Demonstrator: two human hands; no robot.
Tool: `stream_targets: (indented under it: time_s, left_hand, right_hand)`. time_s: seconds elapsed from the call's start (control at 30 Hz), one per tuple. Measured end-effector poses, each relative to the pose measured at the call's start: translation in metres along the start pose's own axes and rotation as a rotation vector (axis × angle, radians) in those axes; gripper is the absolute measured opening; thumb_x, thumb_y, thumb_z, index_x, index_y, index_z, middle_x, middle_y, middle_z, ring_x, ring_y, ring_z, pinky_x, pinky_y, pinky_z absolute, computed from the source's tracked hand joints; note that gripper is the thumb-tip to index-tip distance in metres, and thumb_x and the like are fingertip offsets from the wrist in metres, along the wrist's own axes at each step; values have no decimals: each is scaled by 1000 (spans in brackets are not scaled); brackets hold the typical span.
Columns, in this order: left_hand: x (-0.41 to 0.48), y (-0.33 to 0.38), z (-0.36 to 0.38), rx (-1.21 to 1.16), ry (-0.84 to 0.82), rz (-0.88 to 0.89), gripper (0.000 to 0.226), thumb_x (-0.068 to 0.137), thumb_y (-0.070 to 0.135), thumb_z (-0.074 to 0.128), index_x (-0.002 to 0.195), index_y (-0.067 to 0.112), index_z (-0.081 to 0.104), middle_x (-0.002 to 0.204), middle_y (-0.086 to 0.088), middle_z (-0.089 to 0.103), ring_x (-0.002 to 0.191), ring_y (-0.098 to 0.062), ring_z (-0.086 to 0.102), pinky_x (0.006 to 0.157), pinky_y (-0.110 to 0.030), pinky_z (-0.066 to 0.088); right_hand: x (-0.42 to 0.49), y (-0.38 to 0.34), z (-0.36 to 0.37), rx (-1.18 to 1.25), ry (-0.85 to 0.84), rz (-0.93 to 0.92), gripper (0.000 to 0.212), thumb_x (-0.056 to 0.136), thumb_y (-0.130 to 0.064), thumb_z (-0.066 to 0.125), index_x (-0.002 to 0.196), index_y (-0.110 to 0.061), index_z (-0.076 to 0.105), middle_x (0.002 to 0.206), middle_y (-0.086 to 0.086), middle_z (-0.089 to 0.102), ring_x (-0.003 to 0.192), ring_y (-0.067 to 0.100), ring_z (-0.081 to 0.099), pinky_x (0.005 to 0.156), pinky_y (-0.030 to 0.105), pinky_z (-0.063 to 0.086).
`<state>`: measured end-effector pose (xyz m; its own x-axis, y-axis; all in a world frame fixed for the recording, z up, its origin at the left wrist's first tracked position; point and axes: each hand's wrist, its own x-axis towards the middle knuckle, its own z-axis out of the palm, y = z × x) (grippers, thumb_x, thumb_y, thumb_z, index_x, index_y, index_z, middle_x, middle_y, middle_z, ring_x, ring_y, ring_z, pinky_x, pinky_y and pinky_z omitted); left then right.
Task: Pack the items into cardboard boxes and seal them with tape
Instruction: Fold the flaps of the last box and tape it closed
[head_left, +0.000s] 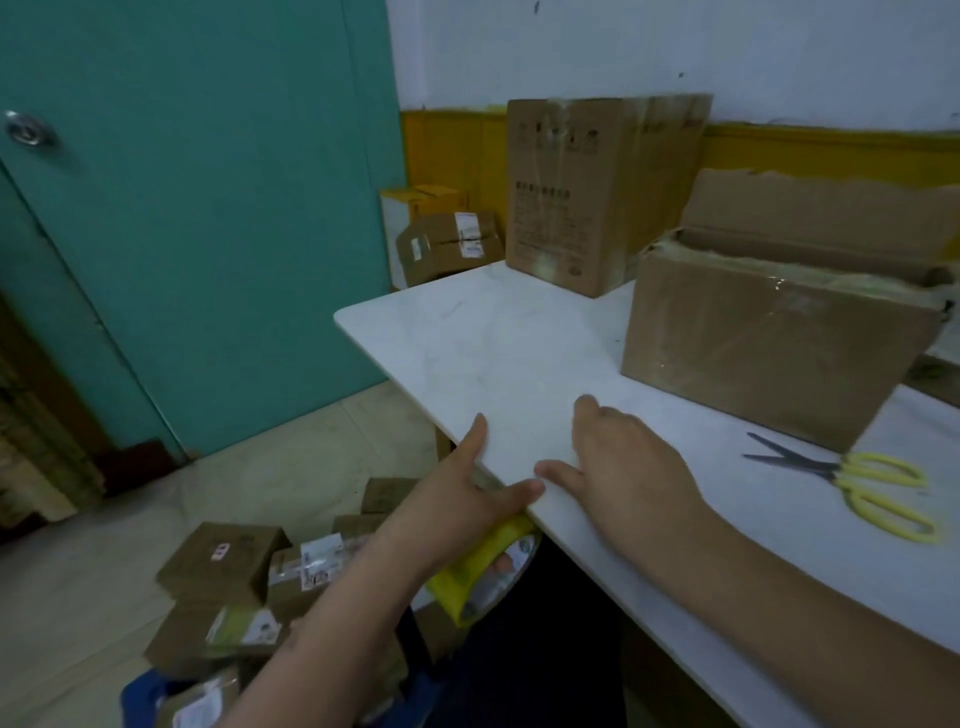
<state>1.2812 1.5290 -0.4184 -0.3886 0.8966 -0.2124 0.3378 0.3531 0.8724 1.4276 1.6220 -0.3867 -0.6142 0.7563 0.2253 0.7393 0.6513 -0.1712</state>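
Observation:
My left hand (480, 480) is at the near edge of the white table (498, 338), index finger and thumb resting against the rim. A yellow printed packet (480, 574) hangs just under its palm, below the tabletop; the fingers holding it are hidden. My right hand (621, 457) lies flat on the table beside it, fingers spread, holding nothing. An open cardboard box (769, 348) wrapped in clear tape stands to the right on the table. A taller sealed carton (576, 192) stands behind it. No tape roll is in view.
Yellow-handled scissors (857, 480) lie open on the table at the right. Several small labelled parcels (223, 566) are piled on the floor at lower left, some in a blue bin (140, 696). More parcels (449, 244) sit behind the table. A teal door (197, 208) fills the left.

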Motion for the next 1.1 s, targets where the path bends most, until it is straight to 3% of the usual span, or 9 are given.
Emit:
stream_targets:
  time_s: [0.1,0.2,0.3,0.47,0.63,0.83,0.9,1.0,1.1]
  left_hand:
    - [5,-2,6,214,170,-7,125,55,94,52,155,44,-3,147,-3,38,120,-20,53,89,-25,49]
    - [15,5,10,485,373,74,127,55,100,39,156,38,-7,127,-3,25,122,-28,34,101,-40,36]
    - [31,25,11,702,569,299,112,66,90,47,156,29,19,122,-4,29,114,-28,33,96,-40,33]
    - [68,93,23,370,461,564,70,67,84,45,113,34,62,96,12,59,85,-3,56,70,-22,46]
    - [103,165,36,293,468,811,53,84,73,44,61,27,56,52,8,53,54,-7,53,51,-27,41]
    - [134,227,70,372,254,1163,31,104,17,43,126,21,65,109,7,66,100,-6,59,86,-20,47]
    - [139,231,85,533,138,1216,38,107,35,36,134,26,61,129,9,64,118,-5,55,96,-19,40]
    - [146,221,100,717,102,1254,57,102,61,20,124,36,66,113,17,71,99,0,63,73,-10,37]
    - [152,215,102,729,97,1240,74,94,74,8,115,40,70,100,16,75,87,-1,66,71,-20,49]
  right_hand:
    - [-1,17,-2,-113,49,97,71,74,-84,48,100,-18,41,97,-1,46,93,19,54,64,32,41]
    - [-6,26,4,-36,84,41,54,85,-74,44,99,-21,46,100,-3,46,95,17,52,72,31,44]
    - [-3,27,-2,123,254,16,31,92,-56,49,92,-25,52,96,-7,51,89,14,54,68,28,38]
    - [7,51,-38,142,674,-52,26,95,-39,52,82,-18,63,83,-3,57,74,17,55,63,32,46]
    - [23,122,-103,-39,980,86,24,97,-31,49,89,-15,65,91,3,58,82,22,51,70,38,39]
    - [24,185,-125,-166,745,198,33,102,-36,40,91,-24,69,90,-5,66,86,20,53,76,37,39]
    - [25,195,-122,-95,627,171,41,103,-37,37,86,-23,71,83,-6,68,77,16,55,74,35,40]
    - [28,205,-118,-11,510,156,58,102,-42,28,71,-15,69,66,0,65,64,14,55,70,36,41]
    - [29,205,-116,31,604,153,53,100,-42,33,86,-14,75,87,0,72,83,14,61,82,34,47]
